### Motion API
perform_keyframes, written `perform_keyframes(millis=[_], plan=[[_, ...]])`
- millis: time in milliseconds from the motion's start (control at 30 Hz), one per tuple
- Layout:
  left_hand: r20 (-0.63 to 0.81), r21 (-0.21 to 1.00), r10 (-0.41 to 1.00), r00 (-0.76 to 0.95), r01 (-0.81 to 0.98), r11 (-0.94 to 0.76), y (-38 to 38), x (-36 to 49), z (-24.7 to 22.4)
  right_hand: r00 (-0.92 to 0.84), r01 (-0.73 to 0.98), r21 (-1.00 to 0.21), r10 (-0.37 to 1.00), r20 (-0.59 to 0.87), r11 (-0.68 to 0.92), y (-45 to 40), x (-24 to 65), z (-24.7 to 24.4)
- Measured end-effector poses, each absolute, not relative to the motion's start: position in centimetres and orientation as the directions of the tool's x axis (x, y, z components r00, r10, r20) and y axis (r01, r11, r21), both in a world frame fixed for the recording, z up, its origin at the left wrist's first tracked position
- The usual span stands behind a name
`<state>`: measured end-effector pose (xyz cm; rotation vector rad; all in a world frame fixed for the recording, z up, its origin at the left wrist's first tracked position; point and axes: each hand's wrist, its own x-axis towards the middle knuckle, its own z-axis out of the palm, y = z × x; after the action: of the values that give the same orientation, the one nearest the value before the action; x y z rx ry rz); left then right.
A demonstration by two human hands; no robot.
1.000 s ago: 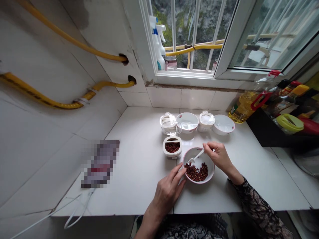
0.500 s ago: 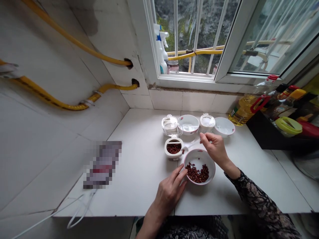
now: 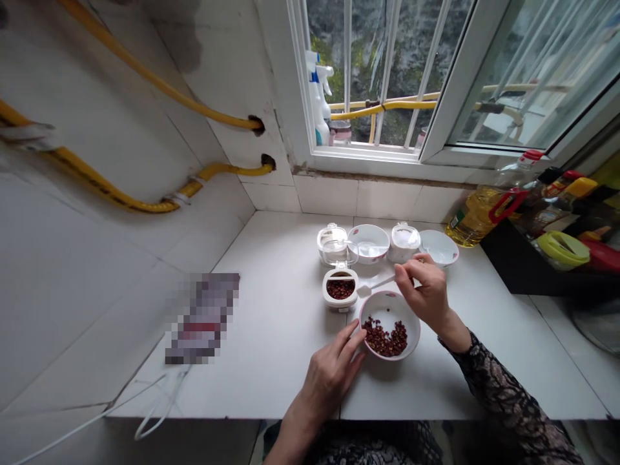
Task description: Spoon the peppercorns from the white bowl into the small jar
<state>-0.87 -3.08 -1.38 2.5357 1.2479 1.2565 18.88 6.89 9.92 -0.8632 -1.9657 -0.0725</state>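
My left hand rests its fingertips on the rim of a white bowl with a pink edge, which holds a heap of reddish-brown peppercorns. My right hand pinches a small white spoon above the bowl. The spoon's head sits just right of a small white lidded jar, whose open top shows similar peppercorns. Whatever the spoon's head holds is too small to tell.
Behind stand a glass jar, a white bowl, a white lidded jar and another white bowl. A cooking oil bottle stands at right, a pixelated packet lies at left, and the counter's front edge runs below.
The spoon has left the peppercorn bowl and now sits beside the small jar, carried up and left by my right hand. My left hand stays at the bowl's rim.
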Motion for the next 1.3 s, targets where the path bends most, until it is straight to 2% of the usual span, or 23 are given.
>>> perform_keyframes(millis=[100,300,400,567,733,967,1300], plan=[[0.646,0.372,0.681,0.344,0.637,-0.675,-3.1,-0.8,-1.3,-0.351,0.586,-0.320,0.590,0.727,0.744,7.1,20.6,8.9],[0.644,0.367,0.686,0.339,0.650,-0.666,-3.1,-0.8,-1.3,-0.497,0.674,-0.136,0.582,0.644,0.726,6.8,21.3,6.4],[0.638,0.369,0.690,0.342,0.651,-0.663,-3.1,-0.8,-1.2,-0.526,0.667,-0.129,0.587,0.616,0.734,6.5,20.6,5.8],[0.633,0.382,0.695,0.342,0.643,-0.664,-3.1,-0.8,-0.9,-0.508,0.615,-0.296,0.655,0.560,0.731,6.2,19.9,5.3],[0.633,0.386,0.693,0.345,0.634,-0.669,-3.1,-0.8,-0.9,-0.370,0.636,-0.469,0.776,0.511,0.612,6.4,20.4,5.3],[0.630,0.386,0.698,0.339,0.644,-0.661,-3.1,-0.8,-1.2,-0.275,0.607,-0.637,0.878,0.392,0.475,6.4,20.8,5.7],[0.646,0.383,0.689,0.329,0.641,-0.665,-3.0,-0.7,-1.4,-0.131,0.388,-0.900,0.979,0.157,0.196,6.5,20.8,6.0]])
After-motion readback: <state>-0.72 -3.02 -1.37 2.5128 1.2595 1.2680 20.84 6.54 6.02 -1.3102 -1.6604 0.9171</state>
